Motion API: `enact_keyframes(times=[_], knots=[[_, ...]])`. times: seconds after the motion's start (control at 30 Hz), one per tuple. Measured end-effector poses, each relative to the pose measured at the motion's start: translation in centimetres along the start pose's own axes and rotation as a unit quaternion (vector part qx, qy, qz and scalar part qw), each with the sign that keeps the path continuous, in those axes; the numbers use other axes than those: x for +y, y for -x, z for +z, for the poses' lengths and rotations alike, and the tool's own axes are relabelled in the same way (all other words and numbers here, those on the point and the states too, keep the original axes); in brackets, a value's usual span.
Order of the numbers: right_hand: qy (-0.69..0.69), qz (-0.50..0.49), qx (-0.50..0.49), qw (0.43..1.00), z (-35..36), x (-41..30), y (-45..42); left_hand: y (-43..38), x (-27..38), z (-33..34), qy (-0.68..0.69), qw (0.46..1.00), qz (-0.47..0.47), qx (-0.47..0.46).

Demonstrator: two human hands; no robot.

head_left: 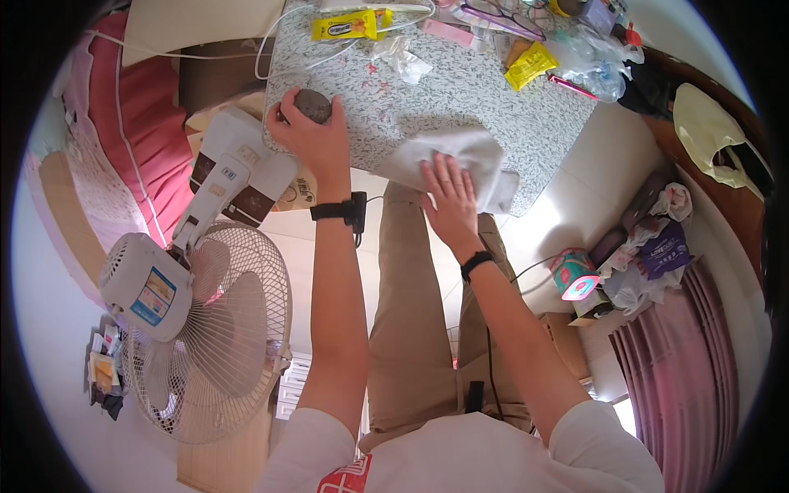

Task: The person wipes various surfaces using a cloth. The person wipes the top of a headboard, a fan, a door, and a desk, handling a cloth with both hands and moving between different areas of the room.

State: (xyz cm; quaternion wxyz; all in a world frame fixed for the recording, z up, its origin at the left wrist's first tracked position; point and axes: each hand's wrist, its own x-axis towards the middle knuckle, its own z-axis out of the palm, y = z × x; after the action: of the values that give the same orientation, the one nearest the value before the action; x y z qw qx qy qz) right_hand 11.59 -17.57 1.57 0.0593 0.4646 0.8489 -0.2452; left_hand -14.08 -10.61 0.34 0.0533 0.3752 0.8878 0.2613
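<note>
Near the left edge of the speckled table (370, 129), my left hand (314, 132) has its fingers around a dark, round, stone-like object (313, 106). My right hand (451, 200) rests palm down, fingers extended, on a light grey cloth (474, 145) by the table's front edge. The cloth lies partly folded, with a corner sticking out to the right of the hand. What is under the cloth is hidden. Black bands circle both wrists.
Crumpled tissue (404, 58), yellow packets (531, 66), purple-framed glasses (502, 18), a clear plastic bag (592, 58) and a white cable (265, 46) occupy the table's far side. A pedestal fan (209, 326) stands left of my arm. A teal and pink container (574, 274) is at right.
</note>
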Motion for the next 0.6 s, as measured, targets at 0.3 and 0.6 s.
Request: enact_keyframes(times=[0.3,0.6], knots=[[-0.001,0.219,0.056,0.974,-1.5,4.4,4.0,-0.8,-0.5,2.2,-0.065,0.998,0.012,0.0],[-0.069,0.303,0.191,0.931,-5.2,7.6,2.0,-2.0,0.1,1.9,-0.062,0.996,-0.052,-0.023]])
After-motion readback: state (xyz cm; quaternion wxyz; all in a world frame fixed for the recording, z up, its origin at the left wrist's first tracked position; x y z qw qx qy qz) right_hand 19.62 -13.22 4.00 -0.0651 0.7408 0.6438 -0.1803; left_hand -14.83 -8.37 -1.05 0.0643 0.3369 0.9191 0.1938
